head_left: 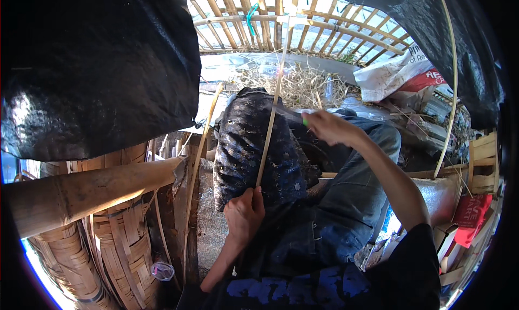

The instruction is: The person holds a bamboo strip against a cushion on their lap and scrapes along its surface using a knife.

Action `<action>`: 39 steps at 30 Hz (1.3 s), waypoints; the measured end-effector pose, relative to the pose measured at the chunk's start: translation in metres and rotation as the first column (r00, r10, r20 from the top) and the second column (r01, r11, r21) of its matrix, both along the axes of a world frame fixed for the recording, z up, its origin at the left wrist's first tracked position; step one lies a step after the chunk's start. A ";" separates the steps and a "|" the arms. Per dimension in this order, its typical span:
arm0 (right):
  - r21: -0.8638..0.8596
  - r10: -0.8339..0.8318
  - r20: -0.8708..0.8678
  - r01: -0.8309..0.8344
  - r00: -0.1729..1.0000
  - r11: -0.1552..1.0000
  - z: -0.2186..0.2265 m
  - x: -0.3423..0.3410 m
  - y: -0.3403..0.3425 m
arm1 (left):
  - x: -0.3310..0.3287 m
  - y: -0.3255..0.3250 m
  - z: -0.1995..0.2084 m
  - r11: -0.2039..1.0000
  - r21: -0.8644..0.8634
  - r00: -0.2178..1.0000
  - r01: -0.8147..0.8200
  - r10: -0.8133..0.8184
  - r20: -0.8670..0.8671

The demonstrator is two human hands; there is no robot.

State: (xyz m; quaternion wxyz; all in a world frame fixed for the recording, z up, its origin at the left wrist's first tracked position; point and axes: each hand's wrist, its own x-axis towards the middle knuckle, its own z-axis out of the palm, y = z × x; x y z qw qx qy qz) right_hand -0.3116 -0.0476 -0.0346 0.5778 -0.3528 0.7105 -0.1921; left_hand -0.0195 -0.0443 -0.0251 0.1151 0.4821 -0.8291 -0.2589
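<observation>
Bamboo strip (268, 129), long and thin, runs up from our lap across a dark patterned cloth (254, 148) over our knee. At far left stand woven bamboo baskets (116, 245) and a thick bamboo pole (92, 188). Our left hand (244, 215) is clamped on the strip's lower end. Further right, our right hand (327, 127) grips a knife (292, 114) with its blade against the strip, midway up. We judge the shaving partly done; the upper length looks unworked.
</observation>
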 end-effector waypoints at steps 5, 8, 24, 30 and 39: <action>-0.393 0.019 -0.353 -0.167 0.935 0.904 -0.055 -0.015 -0.030 | -0.001 -0.008 -0.001 0.997 0.077 0.998 0.002 0.003 -0.061; -0.419 -0.019 -0.395 -0.162 0.918 0.893 -0.065 0.002 -0.028 | -0.004 -0.005 -0.003 0.996 0.089 0.996 -0.019 0.027 -0.082; -0.216 -0.280 0.276 0.344 0.919 0.914 -0.018 0.041 -0.006 | -0.005 -0.012 0.018 0.956 0.279 0.991 -0.086 0.112 -0.079; -0.403 -0.432 0.342 0.545 0.835 0.735 -0.049 0.063 -0.045 | 0.002 -0.009 0.031 0.912 0.402 0.983 -0.085 0.143 -0.117; -0.431 -0.290 -0.148 0.202 0.946 0.879 -0.046 0.027 -0.044 | 0.020 -0.002 0.026 0.828 0.550 0.986 -0.110 0.159 -0.042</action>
